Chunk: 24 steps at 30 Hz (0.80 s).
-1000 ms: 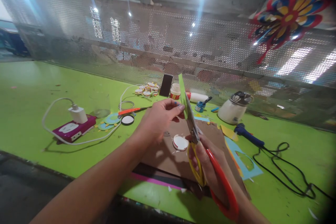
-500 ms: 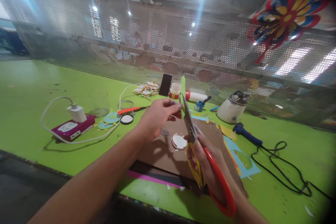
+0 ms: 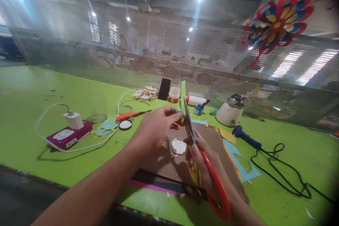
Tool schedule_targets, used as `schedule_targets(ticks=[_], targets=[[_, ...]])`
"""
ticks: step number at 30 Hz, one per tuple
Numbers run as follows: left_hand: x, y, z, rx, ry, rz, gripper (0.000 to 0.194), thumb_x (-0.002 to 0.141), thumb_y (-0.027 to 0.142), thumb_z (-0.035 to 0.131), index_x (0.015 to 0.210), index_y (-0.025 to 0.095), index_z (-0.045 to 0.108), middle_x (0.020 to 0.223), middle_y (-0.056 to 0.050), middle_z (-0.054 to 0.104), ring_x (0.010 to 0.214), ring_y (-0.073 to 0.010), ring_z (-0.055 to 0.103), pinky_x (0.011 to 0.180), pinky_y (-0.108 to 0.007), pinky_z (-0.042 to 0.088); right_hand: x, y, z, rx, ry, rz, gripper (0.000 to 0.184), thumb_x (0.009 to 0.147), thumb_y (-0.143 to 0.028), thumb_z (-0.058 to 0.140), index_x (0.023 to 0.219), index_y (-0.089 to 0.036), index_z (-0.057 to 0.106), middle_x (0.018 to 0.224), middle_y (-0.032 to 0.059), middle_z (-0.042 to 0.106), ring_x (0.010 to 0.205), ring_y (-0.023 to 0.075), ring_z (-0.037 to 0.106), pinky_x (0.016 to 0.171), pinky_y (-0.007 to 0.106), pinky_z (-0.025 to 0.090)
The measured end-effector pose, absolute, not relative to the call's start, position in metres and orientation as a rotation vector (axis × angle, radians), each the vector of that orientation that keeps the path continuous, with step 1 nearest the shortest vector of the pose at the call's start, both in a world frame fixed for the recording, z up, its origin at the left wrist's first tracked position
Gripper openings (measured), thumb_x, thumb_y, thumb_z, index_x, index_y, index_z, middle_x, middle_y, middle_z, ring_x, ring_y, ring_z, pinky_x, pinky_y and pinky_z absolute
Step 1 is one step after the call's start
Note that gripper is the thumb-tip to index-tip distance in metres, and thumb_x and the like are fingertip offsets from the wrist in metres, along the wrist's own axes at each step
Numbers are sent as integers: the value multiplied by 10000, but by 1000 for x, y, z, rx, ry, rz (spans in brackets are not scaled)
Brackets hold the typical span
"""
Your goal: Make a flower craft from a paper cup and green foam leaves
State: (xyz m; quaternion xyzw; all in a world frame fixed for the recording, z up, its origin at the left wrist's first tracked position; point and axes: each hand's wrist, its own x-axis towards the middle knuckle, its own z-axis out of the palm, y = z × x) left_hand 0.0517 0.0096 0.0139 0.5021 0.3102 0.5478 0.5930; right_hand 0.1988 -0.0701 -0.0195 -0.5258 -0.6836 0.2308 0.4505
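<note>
Pinched in my left hand (image 3: 159, 124) is a narrow light green paper strip (image 3: 183, 93), held upright. My right hand (image 3: 205, 159) grips a pair of scissors (image 3: 217, 183) with one red and one yellow handle loop. Their blades point up and lie right against the strip; I cannot tell how far they are parted. Below the hands, a white disc (image 3: 178, 146) with a reddish edge rests on a brown board (image 3: 156, 162), and small white scraps lie around it.
Left stands a purple power strip (image 3: 67, 136) with a white charger and cable. An orange-handled knife (image 3: 127, 116) lies beside a round white-topped lid (image 3: 125, 124). Behind are a phone (image 3: 164, 89) and several small discs (image 3: 145, 93). Right, a blue glue gun (image 3: 246, 137) trails black cord.
The camera view has shifted slightly, so most things appear lower and a little left. Both hands keep their hold on the paper strip and the scissors.
</note>
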Motion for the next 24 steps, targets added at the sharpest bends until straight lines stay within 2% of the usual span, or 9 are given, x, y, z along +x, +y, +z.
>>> schedule_targets(ticks=[8, 14, 24], targets=[[51, 11, 8, 1223, 738, 1296, 192, 709, 325, 751, 725, 170, 640, 721, -25, 647, 642, -135, 596, 621, -264, 460, 199, -70, -21, -1296, -1687, 542, 453, 913, -574, 428, 974, -196, 670, 669, 37, 652, 582, 170, 607, 541, 256, 496], [51, 10, 8, 1223, 720, 1299, 152, 734, 293, 721, 724, 164, 642, 730, -19, 644, 637, -124, 589, 625, -261, 462, 198, -71, -20, -1304, -1678, 523, 466, 902, -603, 434, 951, -202, 667, 720, 47, 672, 658, 182, 640, 594, 252, 510], [51, 10, 9, 1163, 693, 1272, 147, 725, 271, 730, 729, 156, 639, 738, -24, 649, 643, -122, 596, 636, -266, 468, 199, -74, -16, -1320, -1709, 601, 435, 929, -559, 417, 1000, -188, 633, 752, 40, 652, 674, 174, 607, 601, 254, 485]])
